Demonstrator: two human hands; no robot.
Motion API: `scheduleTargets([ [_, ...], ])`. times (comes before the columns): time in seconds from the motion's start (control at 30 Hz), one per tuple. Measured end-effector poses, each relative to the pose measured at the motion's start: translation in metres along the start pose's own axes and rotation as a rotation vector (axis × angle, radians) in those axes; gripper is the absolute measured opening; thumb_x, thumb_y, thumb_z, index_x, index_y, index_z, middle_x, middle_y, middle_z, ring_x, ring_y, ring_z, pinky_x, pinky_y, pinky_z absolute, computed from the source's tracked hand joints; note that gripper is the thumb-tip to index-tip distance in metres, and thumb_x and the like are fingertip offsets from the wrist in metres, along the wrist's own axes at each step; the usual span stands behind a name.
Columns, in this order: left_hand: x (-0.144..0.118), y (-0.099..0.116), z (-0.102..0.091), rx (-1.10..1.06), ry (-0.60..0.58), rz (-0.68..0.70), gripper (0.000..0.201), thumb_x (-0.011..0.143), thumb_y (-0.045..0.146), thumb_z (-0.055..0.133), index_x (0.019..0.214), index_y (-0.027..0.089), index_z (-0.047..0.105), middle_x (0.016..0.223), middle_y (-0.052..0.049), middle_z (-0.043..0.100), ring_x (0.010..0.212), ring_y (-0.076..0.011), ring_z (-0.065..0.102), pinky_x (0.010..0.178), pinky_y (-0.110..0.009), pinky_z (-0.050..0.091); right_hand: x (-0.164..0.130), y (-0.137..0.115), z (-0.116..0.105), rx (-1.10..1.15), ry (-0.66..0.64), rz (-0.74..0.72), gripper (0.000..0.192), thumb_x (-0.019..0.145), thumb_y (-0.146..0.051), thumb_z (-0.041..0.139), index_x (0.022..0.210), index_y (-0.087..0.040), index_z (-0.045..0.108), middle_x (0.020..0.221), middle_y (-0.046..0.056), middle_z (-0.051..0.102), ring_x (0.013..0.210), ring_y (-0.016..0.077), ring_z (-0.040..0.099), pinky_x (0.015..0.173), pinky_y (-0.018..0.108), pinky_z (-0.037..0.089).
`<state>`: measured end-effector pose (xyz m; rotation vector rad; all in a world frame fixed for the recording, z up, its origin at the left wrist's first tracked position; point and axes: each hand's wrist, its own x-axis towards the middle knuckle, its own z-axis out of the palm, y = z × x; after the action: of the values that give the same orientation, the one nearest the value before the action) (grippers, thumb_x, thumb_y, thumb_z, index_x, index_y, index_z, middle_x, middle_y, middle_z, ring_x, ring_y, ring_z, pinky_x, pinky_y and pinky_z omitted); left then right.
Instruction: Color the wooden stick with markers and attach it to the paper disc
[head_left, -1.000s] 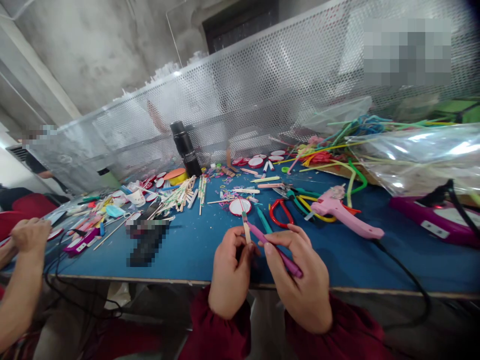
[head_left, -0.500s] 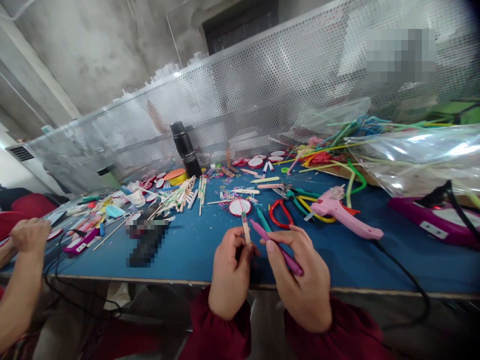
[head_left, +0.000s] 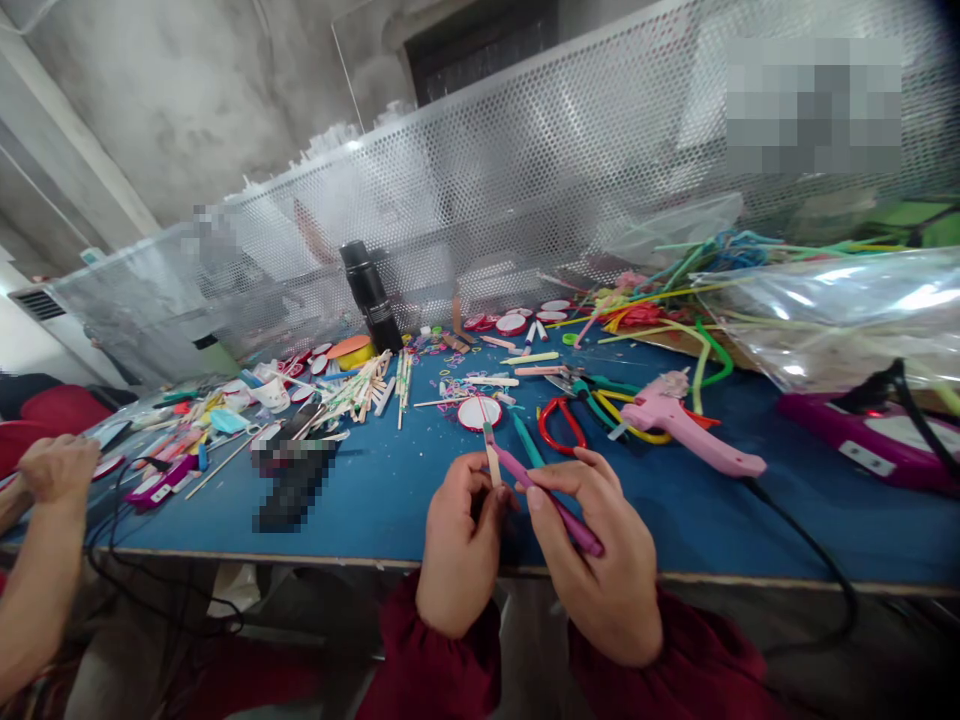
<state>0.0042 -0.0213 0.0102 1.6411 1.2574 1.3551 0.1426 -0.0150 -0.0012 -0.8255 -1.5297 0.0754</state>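
Observation:
My left hand (head_left: 466,540) pinches a flat wooden craft stick (head_left: 492,462) upright; its upper end is coloured green. In my right hand (head_left: 600,555) is a purple marker (head_left: 555,505), held like a pen, its tip against the stick near the green part. Just beyond the stick lies a round white disc with a red rim (head_left: 480,413). A teal marker (head_left: 527,440) rests on the blue table behind the purple one. Red-handled pliers (head_left: 562,428) lie to the right of it.
A pink glue gun (head_left: 686,425) and a purple power strip (head_left: 862,440) stand on the right. Further back are a black bottle (head_left: 371,297), a pile of sticks (head_left: 367,385) and a perforated metal screen (head_left: 525,180). Another person's hand (head_left: 60,470) is at far left.
My right hand has shifted slightly left, bringing the purple marker's tip from beside the craft stick onto it. My left hand has stayed nearly still.

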Motion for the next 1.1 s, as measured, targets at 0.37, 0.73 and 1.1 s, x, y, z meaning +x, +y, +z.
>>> scheduleTargets([
  [0.37,-0.0008,-0.0004,0.0006,-0.012,-0.002,0.003,0.022,0.101,0.034,0.055,0.116,0.020,0.062,0.088,-0.003,0.070,0.075,-0.0156,0.063,0.071,-0.025,0.048,0.0003,0.0000,0.0015,-0.002,0.010,0.008,0.010,0.093,-0.017,0.061,0.098,-0.025,0.062,0.087,-0.001,0.071,0.078,0.0171,0.068,0.105,0.047,0.043],
  [0.73,-0.0014,-0.0003,-0.0002,-0.001,0.000,0.011,0.021,0.102,0.035,0.054,0.115,0.020,0.062,0.088,-0.003,0.070,0.075,-0.0145,0.062,0.071,-0.025,0.047,-0.0002,0.0012,0.0012,-0.005,0.018,0.013,0.011,0.093,-0.015,0.060,0.099,-0.024,0.062,0.088,-0.001,0.070,0.079,0.0158,0.066,0.106,0.045,0.041],
  [1.1,0.0004,-0.0009,0.0001,-0.029,0.000,0.017,0.021,0.102,0.035,0.055,0.114,0.020,0.061,0.088,-0.003,0.071,0.075,-0.0145,0.063,0.070,-0.024,0.047,-0.0011,0.0013,0.0014,0.007,0.030,0.008,0.012,0.093,-0.015,0.060,0.100,-0.024,0.062,0.087,-0.001,0.070,0.079,0.0162,0.066,0.105,0.046,0.041],
])
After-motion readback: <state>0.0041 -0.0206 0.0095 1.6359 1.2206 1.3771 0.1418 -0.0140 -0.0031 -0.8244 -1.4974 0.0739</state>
